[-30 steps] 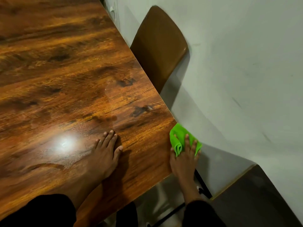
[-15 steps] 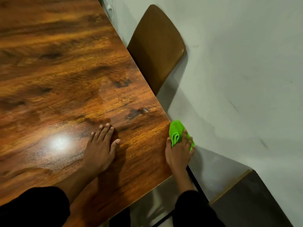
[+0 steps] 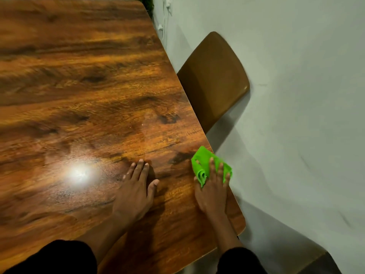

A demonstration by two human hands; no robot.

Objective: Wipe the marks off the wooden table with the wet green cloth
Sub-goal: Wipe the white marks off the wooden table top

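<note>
The glossy wooden table (image 3: 88, 86) fills the left and middle of the head view. My right hand (image 3: 212, 191) presses the crumpled green cloth (image 3: 203, 163) flat against the tabletop at its right edge, with part of the cloth hanging past the edge. My left hand (image 3: 136, 191) lies flat on the table a little to the left, fingers spread, holding nothing. A faint wet sheen (image 3: 142, 131) shows on the wood above my hands. Dark patches (image 3: 180, 156) in the grain lie between the two hands.
A brown chair back (image 3: 215, 82) stands against the table's right edge, with the pale wall (image 3: 296, 95) behind it. A white cable (image 3: 164, 18) hangs down the wall at the far corner. Another chair's corner (image 3: 320, 264) shows at the bottom right. A lamp glare (image 3: 81, 173) sits left of my left hand.
My right hand has slid the green cloth from just off the table's right edge onto the tabletop. The view has shifted, showing more of the table. My left hand stays planted.
</note>
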